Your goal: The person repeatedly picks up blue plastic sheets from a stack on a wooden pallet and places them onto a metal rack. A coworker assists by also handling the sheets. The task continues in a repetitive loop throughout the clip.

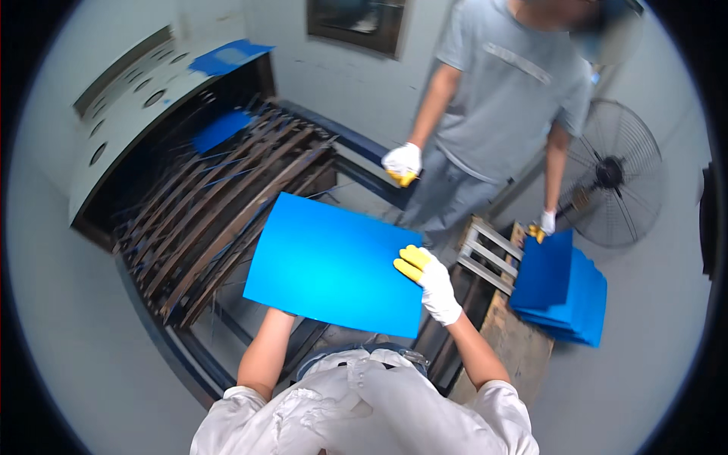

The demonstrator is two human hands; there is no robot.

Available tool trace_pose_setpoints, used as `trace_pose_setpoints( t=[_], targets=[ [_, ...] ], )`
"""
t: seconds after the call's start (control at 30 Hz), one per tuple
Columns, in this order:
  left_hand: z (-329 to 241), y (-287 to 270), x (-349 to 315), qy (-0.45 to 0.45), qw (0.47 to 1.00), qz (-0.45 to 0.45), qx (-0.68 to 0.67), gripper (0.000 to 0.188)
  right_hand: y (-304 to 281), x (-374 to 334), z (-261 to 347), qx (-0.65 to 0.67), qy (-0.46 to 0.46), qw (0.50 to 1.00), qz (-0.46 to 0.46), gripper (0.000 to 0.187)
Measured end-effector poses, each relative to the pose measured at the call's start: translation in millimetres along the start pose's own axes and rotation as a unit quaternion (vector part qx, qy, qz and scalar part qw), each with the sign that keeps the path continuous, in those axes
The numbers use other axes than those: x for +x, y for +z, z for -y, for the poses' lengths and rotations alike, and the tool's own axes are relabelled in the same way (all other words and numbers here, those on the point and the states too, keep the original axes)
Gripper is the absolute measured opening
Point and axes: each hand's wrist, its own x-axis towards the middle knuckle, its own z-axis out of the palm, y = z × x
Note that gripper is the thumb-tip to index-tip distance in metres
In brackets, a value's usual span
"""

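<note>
A flat, bright blue rectangular sheet (334, 265) is held level in front of my body. At its right edge my right hand (434, 284), in a white glove with yellow fingertips, is closed on it, fingers lying over the top. My left forearm (265, 350) reaches under the near left edge, and the sheet hides that hand and its fingers. To the right, a co-worker's gloved hand (543, 225) touches a stack of similar blue sheets (580, 296). The co-worker's other gloved hand (403, 164) is curled beside their body.
To the left, a rack of dark slats (227, 205) leads into a pale housing (144, 114), with a blue sheet (221, 130) at its opening. The co-worker (500, 98) stands ahead. A large fan (609, 173) stands behind the stack, near a wooden bench (512, 337).
</note>
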Motion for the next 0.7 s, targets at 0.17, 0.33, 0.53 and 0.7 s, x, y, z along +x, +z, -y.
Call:
trace_pose_setpoints(
  t=[0.17,0.33,0.53,0.7],
  targets=[
    [62.3,49.2,17.1,-0.147,0.987,0.034,-0.052,0.054,-21.1,-76.2,-30.7,0.31,0.213,0.926,-0.027,0.037],
    [124.1,105.6,19.9,-0.28,0.947,-0.067,-0.142,0.057,-54.8,-113.3,-39.8,0.38,0.51,0.768,-0.068,0.018],
    [169.7,87.8,-24.1,-0.328,0.932,-0.116,-0.098,0.052,-70.3,-193.9,-109.2,0.405,0.56,0.597,-0.408,0.013],
    [188.0,58.3,-63.4,-0.351,0.914,-0.188,-0.076,0.043,-88.5,-253.4,-174.8,0.146,0.603,0.605,-0.499,0.01]
  ],
)
